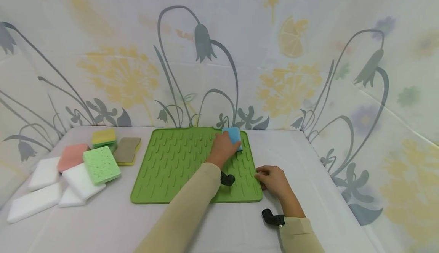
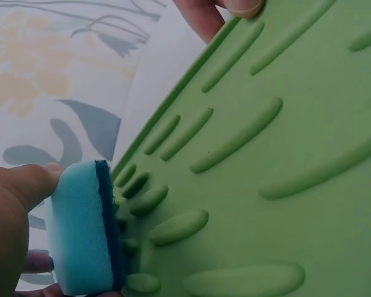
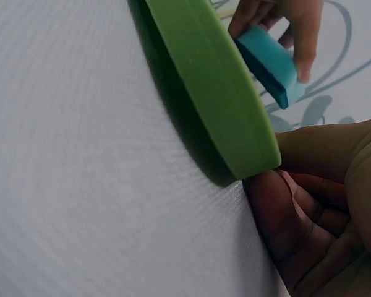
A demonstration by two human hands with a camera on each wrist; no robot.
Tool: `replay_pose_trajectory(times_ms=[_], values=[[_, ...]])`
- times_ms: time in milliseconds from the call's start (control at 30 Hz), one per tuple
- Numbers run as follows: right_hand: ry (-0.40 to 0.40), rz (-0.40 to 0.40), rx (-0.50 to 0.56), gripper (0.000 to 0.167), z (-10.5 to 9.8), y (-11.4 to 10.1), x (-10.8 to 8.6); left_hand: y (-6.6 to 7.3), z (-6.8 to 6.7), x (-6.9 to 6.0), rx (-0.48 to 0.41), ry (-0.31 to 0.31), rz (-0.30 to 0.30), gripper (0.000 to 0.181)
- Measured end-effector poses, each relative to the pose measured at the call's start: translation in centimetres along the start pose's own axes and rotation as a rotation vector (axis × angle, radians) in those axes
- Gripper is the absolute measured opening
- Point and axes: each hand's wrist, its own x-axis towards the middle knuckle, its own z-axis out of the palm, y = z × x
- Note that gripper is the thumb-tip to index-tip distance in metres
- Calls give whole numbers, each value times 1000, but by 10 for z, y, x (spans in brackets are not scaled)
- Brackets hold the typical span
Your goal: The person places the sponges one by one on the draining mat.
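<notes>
A green ridged silicone mat (image 1: 178,161) lies on the white-covered table. Towards its far right corner, my left hand (image 1: 222,148) grips a light blue sponge (image 1: 234,134) by its sides. The sponge's dark blue scrubbing layer faces the mat, and in the left wrist view the sponge (image 2: 83,229) meets the raised ridges. My right hand (image 1: 274,180) pinches the right edge of the mat between thumb and fingers. Seen from the right wrist, the thumb lies on top of the mat's rim (image 3: 235,124) and a finger is beneath it.
Left of the mat sits a heap of sponges: a bright green one (image 1: 101,164), a pink one (image 1: 72,157), a yellow-and-green one (image 1: 104,136) and a brown-topped one (image 1: 127,150). Several white foam blocks (image 1: 34,202) lie beside them. A flower-printed cloth (image 1: 223,74) hangs behind.
</notes>
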Motion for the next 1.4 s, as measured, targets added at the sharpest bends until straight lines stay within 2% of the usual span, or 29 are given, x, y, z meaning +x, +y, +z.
replay_pose_trajectory(times_ms=[333,600,833,1000,1133,1400], values=[[3,-14,-1,31,5,0,5,5,5,6,82,24,-17,72],[2,-24,-10,31,7,-3,4,9,4,10,164,-21,-29,73],[4,-22,-10,31,7,-3,5,13,4,10,224,-15,-4,73],[2,-18,-15,31,7,-2,5,12,9,13,237,-21,-12,74],[-1,-9,-15,32,6,-1,4,13,10,10,225,-19,-7,77],[-3,6,-18,34,0,3,2,12,10,4,210,-4,38,82]])
